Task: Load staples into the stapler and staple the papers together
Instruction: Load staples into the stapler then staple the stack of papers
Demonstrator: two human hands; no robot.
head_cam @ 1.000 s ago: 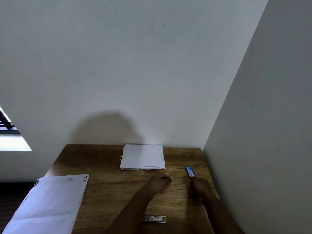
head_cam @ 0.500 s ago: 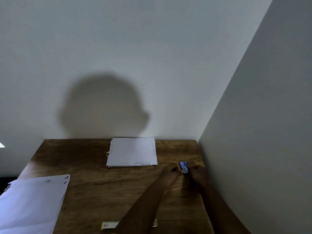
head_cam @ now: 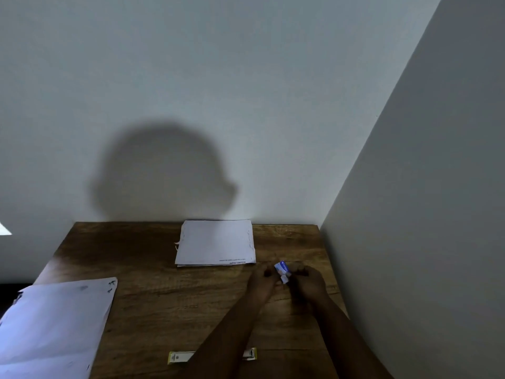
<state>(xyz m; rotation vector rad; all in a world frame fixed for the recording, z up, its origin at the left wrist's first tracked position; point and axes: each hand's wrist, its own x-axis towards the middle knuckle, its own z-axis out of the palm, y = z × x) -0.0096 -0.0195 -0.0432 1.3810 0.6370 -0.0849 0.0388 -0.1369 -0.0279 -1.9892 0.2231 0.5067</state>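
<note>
A small blue and white staple box (head_cam: 282, 270) is held between my two hands just above the wooden table (head_cam: 153, 291). My left hand (head_cam: 263, 280) pinches its left side and my right hand (head_cam: 308, 283) holds its right side. A white flap hangs from the box's near end. A stack of white papers (head_cam: 216, 242) lies at the back of the table by the wall. The stapler (head_cam: 180, 357), yellow-edged with a light top, lies flat near the front edge, its middle hidden under my left forearm.
A large white sheet (head_cam: 54, 324) overhangs the table's left front corner. A grey wall (head_cam: 423, 242) runs close along the table's right edge, and another wall stands behind the papers.
Both hands have closed in on the staple box and lifted it off the table. The box now shows a white flap at its near end. The camera has shifted right.
</note>
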